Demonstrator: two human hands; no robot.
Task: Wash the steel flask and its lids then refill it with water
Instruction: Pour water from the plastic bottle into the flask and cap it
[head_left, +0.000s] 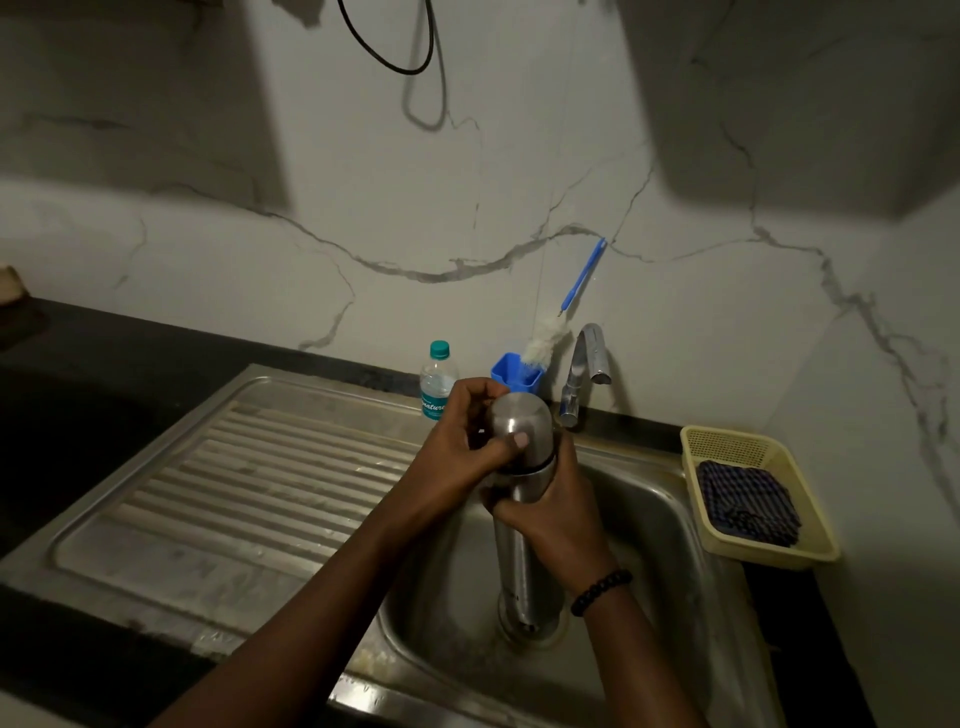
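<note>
Tall cylindrical brushed-steel flask (519, 551) stands upright w/ its base in the stainless steel sink basin (649, 519), both hands on its upper part. Right hand (553, 519) wraps the body just under the cap seam, fingers curled round it; black bead bracelet (601, 591) on that wrist. Left hand (462, 441) sits above & to the left of the right one, fingers and thumb curled round the domed steel outer lid (521, 422), thumb lying across its front. Both forearms reach in from lower left, wrists slightly bent inward.

Judgement: rigid metal, probably moderate weight, slick if wet, won't crush. Best held mid-to-upper body w/ a full wrap, as the right hand has it; lid wants a round-the-dome grip for twisting. Looks like lid removal, so early in the task.

Left of the left hand: ribbed steel drainboard (234, 493). Just beyond the hands: clear plastic water bottle w/ teal cap (438, 382), blue plastic holder (514, 373) w/ blue-handled white bottle brush (566, 317), chrome tap (584, 371). Right of the right hand on the dark worktop (800, 613): pale yellow plastic basket (727, 441) w/ checked cloth (745, 501).
</note>
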